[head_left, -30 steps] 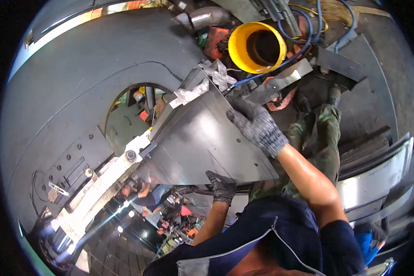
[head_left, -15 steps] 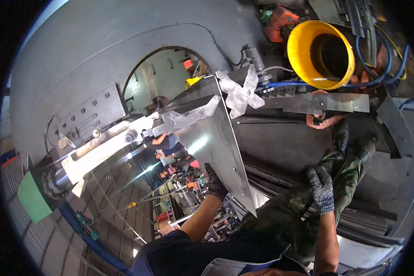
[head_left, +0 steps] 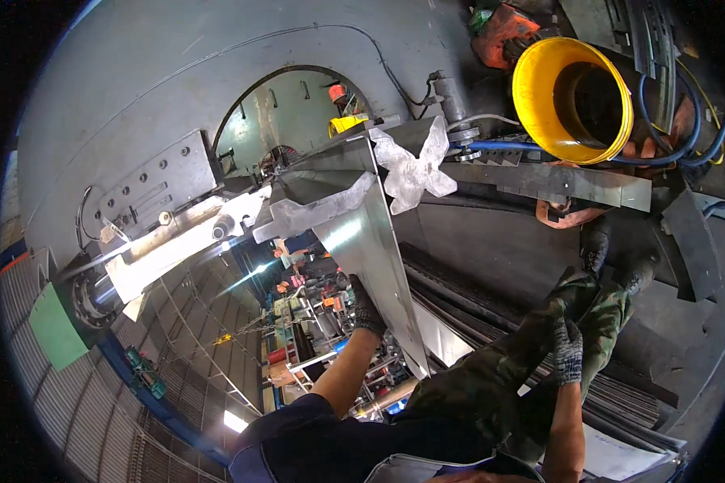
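A long grey metal sheet [head_left: 379, 266] stands steeply beside a large grey machine. My left hand [head_left: 368, 312], in a dark knitted glove, lies along the sheet's left face with its fingers stretched out. Above the hand, a flat profiled metal plate [head_left: 318, 211] and a star-shaped pale metal piece [head_left: 412, 165] are at the sheet's upper part. My right hand [head_left: 569, 351], in a grey glove, is over my camouflage-trousered leg [head_left: 600, 354]. Its fingers are drawn together, and nothing shows in them.
A yellow bucket [head_left: 532, 101] stands at the upper right beside blue hoses [head_left: 693, 153]. A bright machine bar [head_left: 177, 249] juts out at the left. Stacked dark strips [head_left: 451, 286] lie to the right of the sheet. Other people [head_left: 294, 258] are in the background.
The sheet's lower corner has shifted left in view, with my left hand still against it. My right hand's fingers have drawn together from a more spread pose. The view has shifted slightly.
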### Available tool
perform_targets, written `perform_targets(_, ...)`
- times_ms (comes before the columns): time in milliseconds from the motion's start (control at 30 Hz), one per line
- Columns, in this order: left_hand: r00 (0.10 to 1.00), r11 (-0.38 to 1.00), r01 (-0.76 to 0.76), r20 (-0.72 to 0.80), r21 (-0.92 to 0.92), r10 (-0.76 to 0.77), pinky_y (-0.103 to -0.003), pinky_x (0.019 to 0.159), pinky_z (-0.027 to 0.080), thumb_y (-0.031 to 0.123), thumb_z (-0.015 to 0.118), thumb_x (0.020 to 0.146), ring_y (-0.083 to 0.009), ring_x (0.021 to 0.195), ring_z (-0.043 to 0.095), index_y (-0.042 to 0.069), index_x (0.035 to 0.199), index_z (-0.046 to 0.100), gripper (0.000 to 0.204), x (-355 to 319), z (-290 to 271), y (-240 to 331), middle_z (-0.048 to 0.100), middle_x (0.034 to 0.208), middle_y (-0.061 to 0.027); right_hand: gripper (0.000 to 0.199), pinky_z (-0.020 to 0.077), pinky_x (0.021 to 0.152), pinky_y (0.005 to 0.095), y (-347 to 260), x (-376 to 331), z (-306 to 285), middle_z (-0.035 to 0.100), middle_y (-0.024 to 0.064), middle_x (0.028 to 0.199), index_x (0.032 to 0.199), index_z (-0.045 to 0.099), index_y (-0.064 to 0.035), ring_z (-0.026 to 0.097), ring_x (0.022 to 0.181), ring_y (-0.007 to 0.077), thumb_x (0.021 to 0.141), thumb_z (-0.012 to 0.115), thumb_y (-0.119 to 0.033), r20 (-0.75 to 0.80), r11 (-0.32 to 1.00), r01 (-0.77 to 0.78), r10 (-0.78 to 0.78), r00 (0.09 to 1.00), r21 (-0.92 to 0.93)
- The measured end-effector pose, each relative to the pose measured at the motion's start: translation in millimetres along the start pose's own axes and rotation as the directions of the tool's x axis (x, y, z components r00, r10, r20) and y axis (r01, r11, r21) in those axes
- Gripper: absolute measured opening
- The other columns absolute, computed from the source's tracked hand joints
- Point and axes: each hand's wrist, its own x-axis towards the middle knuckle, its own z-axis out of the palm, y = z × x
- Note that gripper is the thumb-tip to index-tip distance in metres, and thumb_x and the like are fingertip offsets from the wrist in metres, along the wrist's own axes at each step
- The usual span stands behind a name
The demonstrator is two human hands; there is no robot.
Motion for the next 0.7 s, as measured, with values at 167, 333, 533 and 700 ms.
perform_targets(167, 0.994, 0.994, -0.076, 0.087, 0.076, 0.069, -0.041, 0.089, 0.045, 0.071, 0.04, 0.081, -0.0269, 0.102, 0.055, 0.014, 0.128, 0.048, 0.075, -20.0, 36.0, 2.6, 0.057, 0.116, -0.006, 0.041, 0.0422, 0.089, 0.0277, -13.1, -19.2, -1.8, 0.056, 0.0097, 0.116, 0.124, 0.046, 0.0017, 0.052, 0.103, 0.0168, 0.092, 0.058, -0.02, -0.069, 0.995, 0.096, -0.095, 0.993, 0.011)
perform_targets(333, 0.987, 0.994, 0.098, 0.13, -0.038, -0.093, -0.043, 0.1, 0.037, 0.073, 0.036, 0.082, -0.0279, 0.117, 0.047, 0.013, 0.135, 0.042, 0.081, -28.4, 49.8, 13.3, 0.05, 0.13, -0.0076, 0.035, 0.0439, 0.088, 0.0286, -42.2, -60.5, -2.8, 0.06, 0.011, 0.11, 0.118, 0.054, 0.0035, 0.055, 0.1, 0.0179, 0.093, 0.055, -0.021, -0.06, 0.896, 0.274, -0.313, 0.948, -0.348)
perform_targets(533, 0.952, 0.944, 0.083, 0.305, -0.318, 0.019, -0.038, 0.105, 0.031, 0.063, 0.037, 0.088, -0.0244, 0.123, 0.04, 0.009, 0.137, 0.037, 0.073, -5.7, 28.2, 1.2, 0.043, 0.136, -0.0064, 0.042, 0.0438, 0.089, 0.0302, -99.9, -143.8, 58.0, 0.06, 0.0097, 0.113, 0.119, 0.055, 0.0008, 0.055, 0.101, 0.0181, 0.096, 0.047, -0.034, 0.189, 0.666, 0.616, -0.6, 0.778, -0.421)
perform_targets(700, 0.968, 0.987, -0.02, 0.244, -0.162, 0.06, -0.037, 0.105, 0.031, 0.046, 0.037, 0.094, -0.0253, 0.125, 0.036, -0.001, 0.136, 0.034, 0.063, 16.7, 4.3, -12.8, 0.04, 0.135, -0.0128, 0.047, 0.0453, 0.086, 0.0312, -94.3, -167.3, 149.6, 0.059, 0.0087, 0.114, 0.121, 0.053, 0.0002, 0.055, 0.098, 0.0175, 0.095, 0.046, -0.038, 0.276, 0.781, 0.576, -0.514, 0.812, -0.242)
